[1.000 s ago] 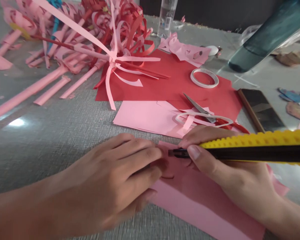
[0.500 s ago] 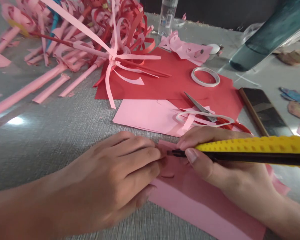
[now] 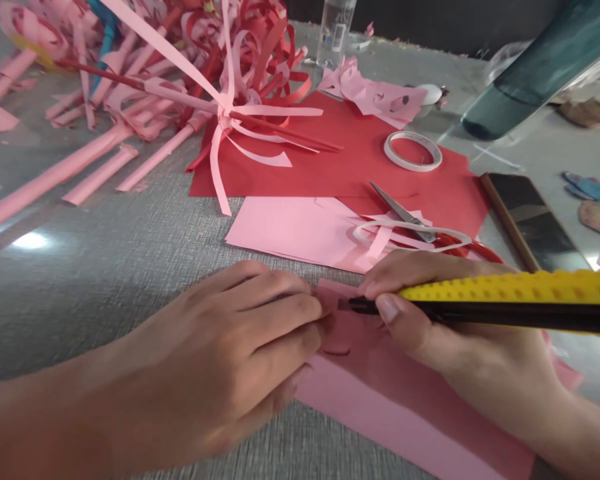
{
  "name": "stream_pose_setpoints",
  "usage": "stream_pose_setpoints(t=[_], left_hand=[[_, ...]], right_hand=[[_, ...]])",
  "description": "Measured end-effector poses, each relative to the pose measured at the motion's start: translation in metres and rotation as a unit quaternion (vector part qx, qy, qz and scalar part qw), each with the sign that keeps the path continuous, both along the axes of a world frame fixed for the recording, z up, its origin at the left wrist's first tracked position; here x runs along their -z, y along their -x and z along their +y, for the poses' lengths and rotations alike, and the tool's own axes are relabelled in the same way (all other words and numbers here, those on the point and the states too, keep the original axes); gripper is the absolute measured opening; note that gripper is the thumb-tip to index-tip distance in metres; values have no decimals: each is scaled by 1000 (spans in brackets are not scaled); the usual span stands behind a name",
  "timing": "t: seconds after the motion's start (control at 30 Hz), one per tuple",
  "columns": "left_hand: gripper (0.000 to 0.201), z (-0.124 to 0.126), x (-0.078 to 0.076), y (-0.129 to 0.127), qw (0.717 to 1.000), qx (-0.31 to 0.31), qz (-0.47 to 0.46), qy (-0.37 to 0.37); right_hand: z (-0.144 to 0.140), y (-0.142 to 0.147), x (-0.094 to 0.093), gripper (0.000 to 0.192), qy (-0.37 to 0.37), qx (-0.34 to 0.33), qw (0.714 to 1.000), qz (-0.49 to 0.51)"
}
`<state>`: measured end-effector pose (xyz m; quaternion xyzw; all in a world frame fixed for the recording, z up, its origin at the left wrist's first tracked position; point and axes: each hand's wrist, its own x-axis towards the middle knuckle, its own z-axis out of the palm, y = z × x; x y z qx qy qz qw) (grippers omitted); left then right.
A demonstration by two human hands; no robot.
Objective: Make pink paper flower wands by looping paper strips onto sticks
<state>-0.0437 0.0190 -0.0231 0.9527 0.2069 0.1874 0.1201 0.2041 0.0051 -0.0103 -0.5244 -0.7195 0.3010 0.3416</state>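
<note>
Left hand [image 3: 240, 353] lay flat, fingers spread, pinning the pink paper [image 3: 380, 407] on the surface [image 3: 105, 280]. Right hand [image 3: 445, 327] gripped the yellow knife [image 3: 505, 303], tip on the paper's far edge just beside the left fingertips. Best to cut shallow, away from them. Clear bottle [image 3: 335, 30] behind: contents unclear.

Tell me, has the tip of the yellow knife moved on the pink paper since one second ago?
No, hardly at all. The knife tip lies by the left hand fingertips on the pink paper, as before; the small shift matches the tape roll, so the camera moved.
</note>
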Motion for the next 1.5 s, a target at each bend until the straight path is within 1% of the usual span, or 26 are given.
stream_pose_setpoints(t=[0.17, 0.27, 0.33, 0.43, 0.57, 0.67, 0.8, 0.87, 0.93, 1.0, 1.07, 1.13, 1.2, 1.37, 1.5], left_hand=[[20, 0, 1, 0, 1000, -1, 4, 0], [20, 0, 1, 1, 1000, 2, 2, 22], [21, 0, 0, 2, 999, 4, 9, 36], [21, 1, -1, 1, 999, 8, 23, 35], [20, 1, -2, -1, 999, -1, 26, 22], [18, 1, -2, -2, 999, 0, 28, 25], [20, 2, -2, -3, 999, 4, 26, 24], [18, 3, -2, -3, 1000, 2, 18, 18], [18, 3, -2, -3, 1000, 1, 16, 16], [21, 2, -2, -2, 1000, 0, 18, 18], [23, 2, -2, -1, 1000, 0, 17, 17], [24, 2, -2, 0, 1000, 2, 15, 16], [24, 2, -1, 0, 1000, 3, 15, 17], [26, 2, -1, -1, 1000, 5, 16, 18], [22, 3, -1, -2, 1000, 5, 9, 19]], right_hand=[[-2, -4, 0, 13, -2, -7, 1000, -24], [-3, -6, 1, 12, -10, -5, 1000, -24], [-4, -6, 1, 11, -23, -5, 999, -33], [-6, -3, 0, 10, -49, 6, 997, -62], [-5, 4, -7, 12, -95, 28, 991, -85], [-4, 8, -12, 14, -108, 36, 990, -83], [-6, 7, -14, 13, -86, 25, 991, -95], [-8, 5, -12, 14, -58, 37, 993, -96], [-10, 2, -9, 13, -31, 59, 994, -83], [-11, -2, -5, 10, 4, 54, 997, -62], [-12, -6, -2, 11, 19, 39, 999, -26], [-12, -8, 1, 13, 11, 33, 999, 10], [-11, -9, 3, 15, 0, 28, 999, 22], [-9, -6, 1, 8, 2, 25, 999, -24], [-9, -2, -4, 11, -8, 31, 998, -48]])
